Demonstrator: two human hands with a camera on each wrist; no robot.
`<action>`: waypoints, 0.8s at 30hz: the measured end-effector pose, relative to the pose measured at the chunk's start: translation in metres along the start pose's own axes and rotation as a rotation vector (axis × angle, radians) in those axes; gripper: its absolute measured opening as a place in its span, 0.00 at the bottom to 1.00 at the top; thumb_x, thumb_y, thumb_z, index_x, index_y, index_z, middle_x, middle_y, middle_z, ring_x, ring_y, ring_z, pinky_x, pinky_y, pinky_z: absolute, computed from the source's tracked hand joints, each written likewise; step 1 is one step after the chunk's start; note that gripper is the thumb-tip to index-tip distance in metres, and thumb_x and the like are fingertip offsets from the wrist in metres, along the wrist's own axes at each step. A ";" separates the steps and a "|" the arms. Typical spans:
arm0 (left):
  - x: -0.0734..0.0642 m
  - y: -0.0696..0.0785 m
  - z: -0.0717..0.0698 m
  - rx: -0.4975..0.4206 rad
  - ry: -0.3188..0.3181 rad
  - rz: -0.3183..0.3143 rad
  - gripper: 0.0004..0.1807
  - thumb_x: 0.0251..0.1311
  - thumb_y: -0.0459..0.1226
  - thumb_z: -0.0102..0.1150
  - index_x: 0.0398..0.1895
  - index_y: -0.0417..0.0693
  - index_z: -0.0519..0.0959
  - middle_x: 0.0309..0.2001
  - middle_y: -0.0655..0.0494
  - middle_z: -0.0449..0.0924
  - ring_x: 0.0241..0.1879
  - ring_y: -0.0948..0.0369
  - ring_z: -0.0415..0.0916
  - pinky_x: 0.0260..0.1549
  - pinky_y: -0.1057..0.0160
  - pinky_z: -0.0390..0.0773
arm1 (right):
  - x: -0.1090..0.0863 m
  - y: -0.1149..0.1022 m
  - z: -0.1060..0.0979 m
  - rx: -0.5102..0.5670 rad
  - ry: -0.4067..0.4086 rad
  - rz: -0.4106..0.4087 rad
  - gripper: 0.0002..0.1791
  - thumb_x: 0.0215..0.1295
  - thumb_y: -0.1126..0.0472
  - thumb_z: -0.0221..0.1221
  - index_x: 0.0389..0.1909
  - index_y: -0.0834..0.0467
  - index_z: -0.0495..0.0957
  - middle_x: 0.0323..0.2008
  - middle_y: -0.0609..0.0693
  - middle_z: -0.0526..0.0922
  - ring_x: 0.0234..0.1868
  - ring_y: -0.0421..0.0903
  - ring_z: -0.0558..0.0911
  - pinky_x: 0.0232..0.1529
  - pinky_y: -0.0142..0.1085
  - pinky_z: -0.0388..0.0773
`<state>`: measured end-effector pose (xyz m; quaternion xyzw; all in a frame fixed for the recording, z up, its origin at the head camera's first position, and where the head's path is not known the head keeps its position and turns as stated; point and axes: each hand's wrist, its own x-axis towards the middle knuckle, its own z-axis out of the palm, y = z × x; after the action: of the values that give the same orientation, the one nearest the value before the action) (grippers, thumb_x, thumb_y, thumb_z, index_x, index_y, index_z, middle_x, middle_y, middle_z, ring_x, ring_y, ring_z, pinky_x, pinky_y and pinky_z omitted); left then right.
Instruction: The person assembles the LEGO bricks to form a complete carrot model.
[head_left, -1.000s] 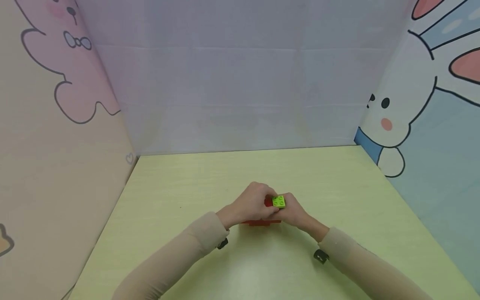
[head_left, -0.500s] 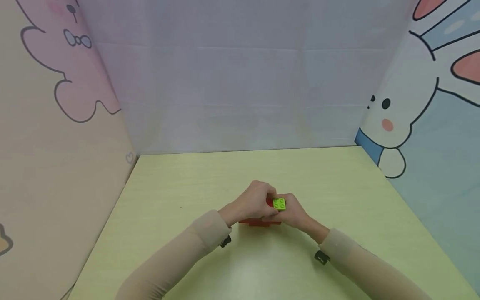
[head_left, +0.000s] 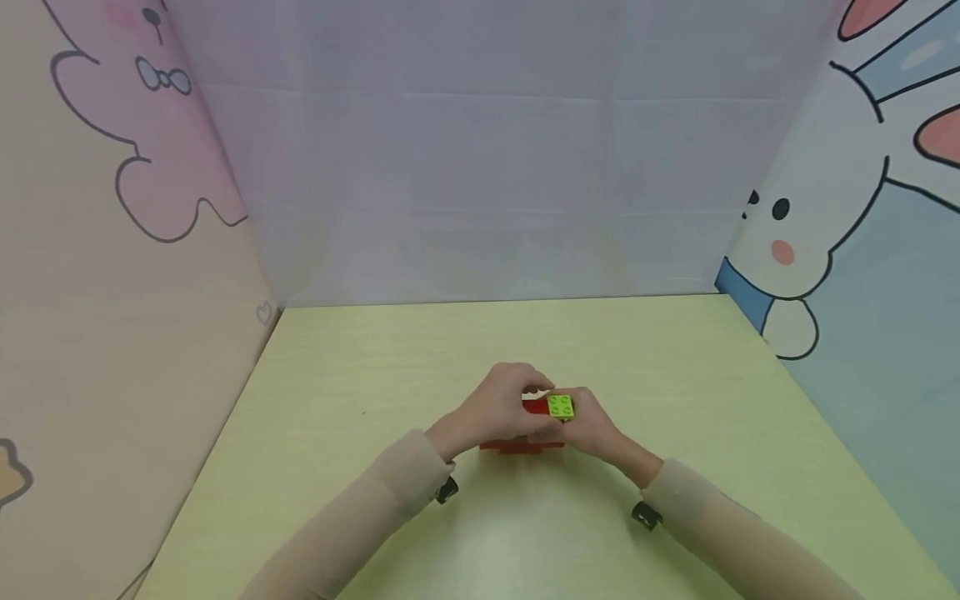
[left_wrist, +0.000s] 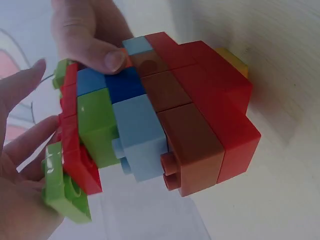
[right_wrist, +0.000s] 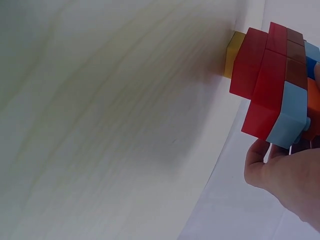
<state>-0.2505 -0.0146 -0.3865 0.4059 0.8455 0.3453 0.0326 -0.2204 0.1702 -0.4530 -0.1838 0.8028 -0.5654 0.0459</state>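
Note:
A build of toy building bricks (left_wrist: pixel 195 135) stands between the hands, with red, brown, light blue, dark blue and green layers seen in the left wrist view. My right hand (head_left: pixel 588 425) grips it; in the left wrist view its thumb (left_wrist: pixel 102 52) presses on the blue bricks. My left hand (head_left: pixel 487 408) curves loosely around the top end, with a gap between its upper fingers and the red top brick (head_left: pixel 536 407). A lime green brick (head_left: pixel 560 406) sits at the top right. Another green brick (left_wrist: pixel 65 185) is beside the left palm. Much of the build is hidden by the hands in the head view.
The pale yellow-green table (head_left: pixel 420 350) lies beneath the build. A plain cloth wall (head_left: pixel 480 167) stands behind it, and walls with cartoon drawings flank both sides. In the right wrist view a yellow brick (right_wrist: pixel 234 52) forms the build's lower end.
My left fingers have spread away from the red top brick, which now shows more. The right hand keeps its grip, and the build has hardly moved.

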 end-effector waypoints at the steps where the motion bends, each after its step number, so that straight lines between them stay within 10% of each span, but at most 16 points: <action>1: -0.003 -0.002 -0.002 -0.015 0.038 0.005 0.23 0.47 0.52 0.72 0.44 0.51 0.84 0.39 0.67 0.80 0.40 0.67 0.74 0.40 0.67 0.73 | 0.000 0.000 0.000 0.008 -0.001 0.003 0.14 0.48 0.62 0.74 0.35 0.59 0.82 0.30 0.49 0.83 0.30 0.48 0.79 0.33 0.37 0.77; 8: -0.030 -0.026 -0.016 -0.154 0.256 -0.082 0.28 0.49 0.54 0.70 0.51 0.50 0.80 0.47 0.63 0.79 0.43 0.66 0.75 0.43 0.62 0.75 | 0.000 -0.002 0.001 0.033 -0.011 0.078 0.19 0.47 0.61 0.74 0.41 0.60 0.81 0.36 0.48 0.85 0.37 0.47 0.81 0.41 0.38 0.78; 16: -0.055 -0.050 -0.007 -0.232 0.065 -0.329 0.44 0.32 0.57 0.78 0.55 0.49 0.75 0.47 0.61 0.77 0.42 0.62 0.76 0.41 0.61 0.76 | 0.000 -0.004 0.000 0.034 -0.017 0.105 0.20 0.45 0.61 0.75 0.40 0.60 0.81 0.35 0.48 0.84 0.36 0.47 0.81 0.41 0.39 0.78; 24: -0.063 -0.061 0.008 -0.306 -0.026 -0.379 0.33 0.36 0.48 0.80 0.49 0.49 0.78 0.40 0.64 0.80 0.38 0.64 0.78 0.36 0.65 0.78 | 0.000 0.000 0.003 0.091 -0.034 0.086 0.19 0.45 0.64 0.75 0.40 0.61 0.81 0.36 0.49 0.85 0.36 0.48 0.82 0.40 0.39 0.78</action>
<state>-0.2467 -0.0810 -0.4436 0.2349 0.8439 0.4519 0.1687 -0.2200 0.1681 -0.4542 -0.1566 0.7824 -0.5956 0.0920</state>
